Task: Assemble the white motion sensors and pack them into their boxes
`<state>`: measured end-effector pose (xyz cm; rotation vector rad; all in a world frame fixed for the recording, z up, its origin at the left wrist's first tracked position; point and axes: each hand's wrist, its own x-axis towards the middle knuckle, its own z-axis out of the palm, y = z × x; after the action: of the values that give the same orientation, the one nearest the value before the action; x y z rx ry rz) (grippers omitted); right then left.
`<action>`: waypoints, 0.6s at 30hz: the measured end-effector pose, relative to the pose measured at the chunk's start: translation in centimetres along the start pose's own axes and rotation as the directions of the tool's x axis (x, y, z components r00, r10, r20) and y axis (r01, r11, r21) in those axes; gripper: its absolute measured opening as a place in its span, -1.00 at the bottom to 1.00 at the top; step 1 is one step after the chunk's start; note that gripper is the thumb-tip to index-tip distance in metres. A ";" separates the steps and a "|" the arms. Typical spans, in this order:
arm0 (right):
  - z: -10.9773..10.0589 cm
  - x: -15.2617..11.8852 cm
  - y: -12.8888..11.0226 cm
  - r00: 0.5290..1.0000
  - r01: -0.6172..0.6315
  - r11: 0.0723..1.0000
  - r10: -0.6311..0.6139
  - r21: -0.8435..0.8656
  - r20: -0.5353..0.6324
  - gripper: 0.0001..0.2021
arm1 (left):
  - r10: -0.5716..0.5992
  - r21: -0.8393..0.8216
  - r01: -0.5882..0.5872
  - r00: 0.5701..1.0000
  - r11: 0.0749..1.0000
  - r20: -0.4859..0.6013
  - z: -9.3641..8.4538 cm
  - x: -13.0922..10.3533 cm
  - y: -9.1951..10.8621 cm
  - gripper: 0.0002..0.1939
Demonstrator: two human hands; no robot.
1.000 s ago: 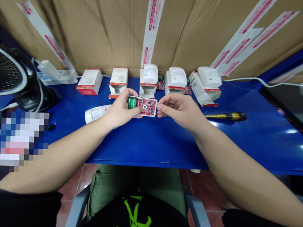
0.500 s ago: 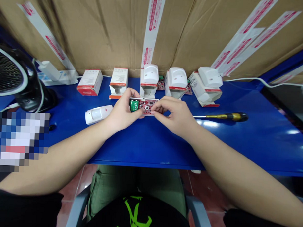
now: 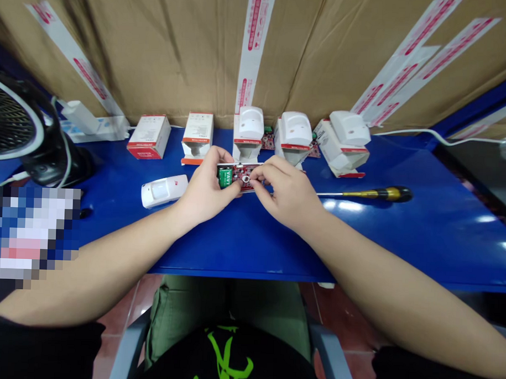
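Note:
My left hand (image 3: 209,182) is closed around the left end of a red circuit board (image 3: 239,171) with a white edge, its thumb lying along the near side. A green battery (image 3: 225,177) sits at the board's left end, partly under my fingers. Near the middle of the board is a small round part (image 3: 245,179) with a pale rim. My right hand (image 3: 284,188) is pinched at that round part and covers the board's right end. Whether a small piece is between its fingertips is hidden. A white detector cover (image 3: 165,190) lies left of my left hand.
Along the back stand a closed box (image 3: 149,136), an open box (image 3: 197,135) and several boxes topped with white detectors (image 3: 295,128). A screwdriver (image 3: 377,194) lies to the right. A black fan (image 3: 39,127) and a power strip (image 3: 108,127) are at the left.
My right hand has moved slightly left along the board, its fingertips now at the round part. My left hand keeps its grip on the board.

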<state>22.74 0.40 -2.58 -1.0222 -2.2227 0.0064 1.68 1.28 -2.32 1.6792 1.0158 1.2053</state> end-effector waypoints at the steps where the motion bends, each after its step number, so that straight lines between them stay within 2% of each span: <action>1: 0.0 0.0 -0.1 1.000 0.001 1.000 0.000 -0.029 0.005 -0.82 | 0.002 0.008 -0.002 1.000 1.000 -0.005 0.0 0.0 0.1 -0.60; 10: -0.1 0.1 -1.4 0.999 -0.034 0.978 0.035 -0.206 0.003 -0.72 | -0.192 -0.204 0.188 0.981 0.961 0.000 0.5 -0.2 0.7 -0.51; 18: 0.3 0.0 -1.3 0.999 -0.024 0.954 0.037 -0.298 0.037 -0.72 | -0.268 -0.213 0.261 0.963 0.942 -0.008 0.6 -0.1 0.7 -0.51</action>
<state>21.66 -0.43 -2.49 -1.2264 -2.2914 -0.3055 2.32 0.82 -1.89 1.3150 1.0591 1.1251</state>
